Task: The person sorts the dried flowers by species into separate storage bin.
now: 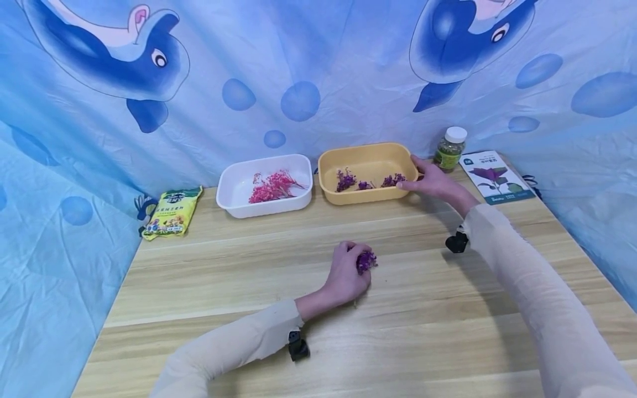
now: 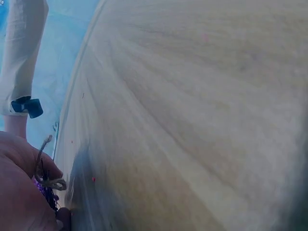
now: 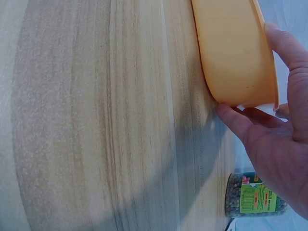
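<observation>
Over the middle of the table, my left hand [image 1: 345,276] holds a small bunch of purple dried flowers [image 1: 366,261]. A piece of twine [image 2: 50,183] shows at this bunch in the left wrist view, with part of the flowers hidden behind the hand. At the back, my right hand [image 1: 440,182] grips the right end of a yellow tray [image 1: 343,196], its fingers spread around the corner and rim. Several bunches of purple flowers [image 1: 345,180] lie inside that tray. To its left stands a white tray [image 1: 249,209] with pink dried flowers [image 1: 273,187] in it.
A yellow packet [image 1: 173,213] lies at the back left of the wooden table [image 1: 224,265]. Right of the yellow tray are a white-lidded jar [image 1: 450,149] and a booklet with a plant picture [image 1: 496,177]. A blue dolphin-print curtain [image 1: 343,66] hangs behind the table.
</observation>
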A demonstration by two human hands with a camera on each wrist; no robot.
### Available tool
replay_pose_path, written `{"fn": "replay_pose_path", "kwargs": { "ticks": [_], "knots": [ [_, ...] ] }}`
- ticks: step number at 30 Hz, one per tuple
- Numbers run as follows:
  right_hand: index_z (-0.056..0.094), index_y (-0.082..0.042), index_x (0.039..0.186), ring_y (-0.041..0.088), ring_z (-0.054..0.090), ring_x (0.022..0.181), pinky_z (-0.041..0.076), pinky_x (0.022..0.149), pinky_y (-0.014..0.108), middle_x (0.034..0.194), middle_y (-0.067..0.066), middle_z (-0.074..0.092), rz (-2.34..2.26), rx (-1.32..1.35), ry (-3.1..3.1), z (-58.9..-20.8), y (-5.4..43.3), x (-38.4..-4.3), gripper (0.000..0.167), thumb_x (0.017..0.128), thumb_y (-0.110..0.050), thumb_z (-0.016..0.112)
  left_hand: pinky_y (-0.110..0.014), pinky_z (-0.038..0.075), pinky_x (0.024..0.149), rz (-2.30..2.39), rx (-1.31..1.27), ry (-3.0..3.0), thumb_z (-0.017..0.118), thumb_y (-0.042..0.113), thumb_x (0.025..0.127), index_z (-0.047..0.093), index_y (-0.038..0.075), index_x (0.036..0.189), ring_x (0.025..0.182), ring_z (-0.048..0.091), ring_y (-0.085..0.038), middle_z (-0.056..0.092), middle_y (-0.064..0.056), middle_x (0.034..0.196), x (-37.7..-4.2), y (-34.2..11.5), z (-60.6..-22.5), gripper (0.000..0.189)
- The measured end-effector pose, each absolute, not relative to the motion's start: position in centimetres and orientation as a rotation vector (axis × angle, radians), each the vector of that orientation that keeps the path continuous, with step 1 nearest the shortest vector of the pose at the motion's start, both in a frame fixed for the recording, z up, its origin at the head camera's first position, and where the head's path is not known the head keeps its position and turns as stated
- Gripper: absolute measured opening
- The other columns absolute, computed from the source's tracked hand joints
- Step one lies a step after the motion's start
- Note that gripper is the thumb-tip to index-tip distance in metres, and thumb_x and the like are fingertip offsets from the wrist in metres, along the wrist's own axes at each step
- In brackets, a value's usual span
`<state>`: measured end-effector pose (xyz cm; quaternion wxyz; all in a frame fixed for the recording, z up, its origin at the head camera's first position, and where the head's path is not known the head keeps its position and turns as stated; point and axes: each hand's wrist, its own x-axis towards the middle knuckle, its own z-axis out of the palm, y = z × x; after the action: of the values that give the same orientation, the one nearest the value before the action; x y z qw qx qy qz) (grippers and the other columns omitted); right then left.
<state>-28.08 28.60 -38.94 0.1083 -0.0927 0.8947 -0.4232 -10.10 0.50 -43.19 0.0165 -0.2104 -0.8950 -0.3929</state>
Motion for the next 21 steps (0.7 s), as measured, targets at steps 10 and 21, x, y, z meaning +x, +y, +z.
{"fn": "replay_pose_path", "kwargs": {
  "ticks": [10,21],
  "knots": [
    [-0.001,-0.004,0.159,0.046,0.024,0.144,0.023,0.118,0.054,0.16,0.031,0.015,-1.244,-0.287,2.634,-38.9,28.6,-28.1,0.112,0.088,-0.043,0.077,-0.042,0.049,0.098,-1.417,-0.735,-2.756,0.075,-0.001,0.079,0.066,-0.001,0.123,0.107,0.056,-0.031,0.059,-0.017,0.114,-11.6,-0.5,-41.8,0.045],
    [0.001,-0.004,0.159,0.046,0.029,0.141,0.026,0.116,0.054,0.159,0.031,0.018,-1.247,-0.304,2.645,-39.0,28.6,-28.2,0.11,0.089,-0.042,0.076,-0.033,0.05,0.1,-1.877,-0.779,-2.731,0.068,-0.007,0.087,0.057,0.002,0.137,0.119,0.057,-0.032,0.058,-0.017,0.132,-14.4,-1.2,-38.9,0.051]
  ]
}}
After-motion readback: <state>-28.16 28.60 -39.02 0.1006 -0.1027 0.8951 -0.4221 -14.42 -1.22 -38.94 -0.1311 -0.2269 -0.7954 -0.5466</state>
